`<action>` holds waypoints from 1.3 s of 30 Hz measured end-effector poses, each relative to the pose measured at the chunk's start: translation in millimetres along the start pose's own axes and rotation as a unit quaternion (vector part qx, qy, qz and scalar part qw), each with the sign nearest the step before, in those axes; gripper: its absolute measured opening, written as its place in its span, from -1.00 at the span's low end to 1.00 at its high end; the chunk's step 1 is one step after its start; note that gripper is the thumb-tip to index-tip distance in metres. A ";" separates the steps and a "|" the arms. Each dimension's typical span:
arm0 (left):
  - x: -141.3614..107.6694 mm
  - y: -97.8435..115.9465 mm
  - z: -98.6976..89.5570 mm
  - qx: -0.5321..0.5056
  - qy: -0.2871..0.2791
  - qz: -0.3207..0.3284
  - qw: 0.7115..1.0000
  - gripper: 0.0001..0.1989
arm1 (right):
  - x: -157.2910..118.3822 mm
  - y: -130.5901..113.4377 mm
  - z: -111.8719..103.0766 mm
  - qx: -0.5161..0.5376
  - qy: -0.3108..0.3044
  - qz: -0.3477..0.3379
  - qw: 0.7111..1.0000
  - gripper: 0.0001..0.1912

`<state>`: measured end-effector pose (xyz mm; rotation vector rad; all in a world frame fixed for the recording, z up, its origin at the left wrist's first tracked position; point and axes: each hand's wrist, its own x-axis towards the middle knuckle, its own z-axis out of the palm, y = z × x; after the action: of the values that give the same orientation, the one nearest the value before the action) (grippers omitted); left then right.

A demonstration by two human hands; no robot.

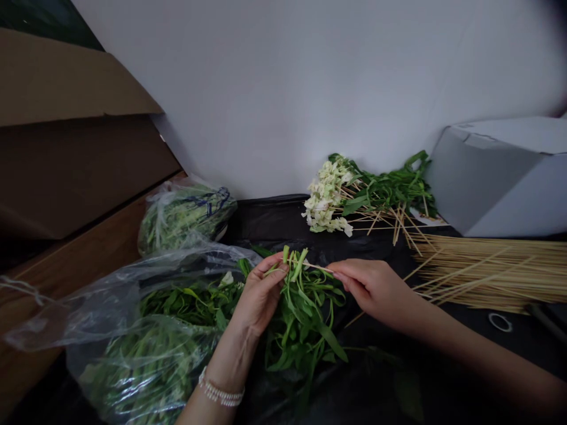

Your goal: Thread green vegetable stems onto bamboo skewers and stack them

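Observation:
My left hand (pixel 259 295), with a beaded bracelet at the wrist, is closed on the cut ends of a bunch of leafy green stems (pixel 303 321). The leaves hang down below its fingers. From the right, my right hand (pixel 370 286) pinches a thin wooden skewer (pixel 314 266) that runs level to the stems. Whether its tip has gone into them or lies against them, I cannot tell. Left of my left hand, an open clear plastic bag (pixel 110 295) holds more leafy greens (pixel 181 304).
Bare skewers (pixel 496 271) lie piled at the right, near a small ring (pixel 500 322). Pale flowers (pixel 330 195) and skewered greens (pixel 390 189) rest by the wall, beside a white box (pixel 500 177). Another bag of greens (pixel 186 215) and a cardboard box (pixel 80 165) stand left. Black plastic sheeting (pixel 274 221) lies underneath.

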<state>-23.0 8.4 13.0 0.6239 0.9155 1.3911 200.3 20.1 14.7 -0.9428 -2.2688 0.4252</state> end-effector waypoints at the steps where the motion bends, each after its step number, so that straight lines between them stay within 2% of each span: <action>1: 0.0 0.1 0.3 -0.001 0.001 0.003 1.000 -0.68 | 0.0 -0.2 -0.1 0.002 -0.002 0.002 1.000 -0.69; 7: 1.6 -5.2 1.8 0.001 0.023 0.011 1.000 -0.71 | -1.0 -0.8 1.2 -0.008 -0.017 0.001 1.000 -0.70; 21: -1.7 -16.0 1.6 0.080 -0.023 -0.005 0.997 -0.83 | -3.7 0.0 15.3 0.023 -0.007 -0.010 1.000 -0.71; 23: -2.9 -14.1 1.8 0.077 -0.052 -0.017 0.996 -0.77 | -2.9 1.1 13.3 0.019 0.006 -0.006 1.000 -0.72; 25: -3.6 -10.5 1.1 0.067 -0.094 -0.031 0.993 -0.59 | -2.1 2.6 10.1 0.009 0.025 -0.003 1.000 -0.72; 27: -3.2 -7.2 -0.4 0.058 -0.116 -0.028 0.991 -0.49 | -1.4 4.1 6.6 -0.001 0.040 0.000 0.999 -0.72; 31: -1.0 -4.4 -3.6 0.072 -0.100 0.001 0.992 -0.57 | 0.0 6.5 0.6 -0.010 0.059 0.006 0.998 -0.72; 36: -2.0 -1.3 -3.3 0.086 -0.093 0.005 0.992 -0.46 | 2.5 7.9 -6.3 -0.040 0.087 -0.006 0.995 -0.72; 39: -2.2 0.4 -2.4 0.071 -0.092 0.003 0.993 -0.52 | 3.6 8.3 -12.3 -0.052 0.099 -0.005 0.994 -0.73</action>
<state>-25.1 6.0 12.4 0.8495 0.8697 1.2573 210.8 29.1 21.2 -0.9805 -2.1291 0.2013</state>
